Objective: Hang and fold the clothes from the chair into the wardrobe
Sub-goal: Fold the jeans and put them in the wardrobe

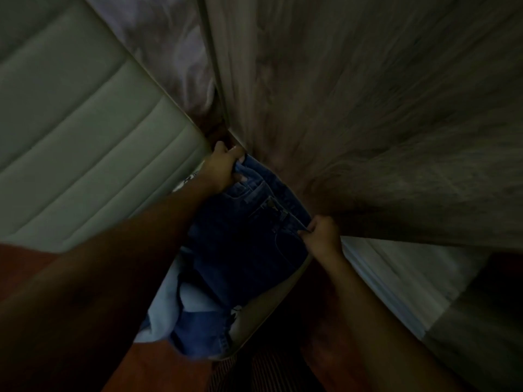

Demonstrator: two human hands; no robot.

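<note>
Jeans: I'm holding the dark blue jeans (249, 250) up by the waistband, front side facing me with the button and fly showing, right in front of my chest.
Long axis: the waistband is running on a slant from far left to near right, and the legs are dropping away from it, down and towards my left side.
Left hand: my left hand (222, 168) is clamping the far end of the waistband, fingers curled over the denim edge.
Right hand: my right hand (322, 233) is pinching the near end, thumb and fingers closed on the cloth just past the fly.
Nearer hand: the right one is sitting closer to my body, while the left is reaching further out.
Underneath: a light blue garment (167, 306) is bunching below the jeans; whether I'm lifting it too or it's lying on something, I can't tell in this dim light.
Wardrobe: the wood-grain panel (368, 114), which I'm taking for the wardrobe, is rising just beyond both hands, up and to my right.
Left side: a pale padded panel (70, 123) is filling that side; chair or headboard, I can't say.
Floor: reddish floor (25, 270) is showing below.
Next move: I'm judging a fold is coming, bringing one waistband end across to the other so the legs stack.
</note>
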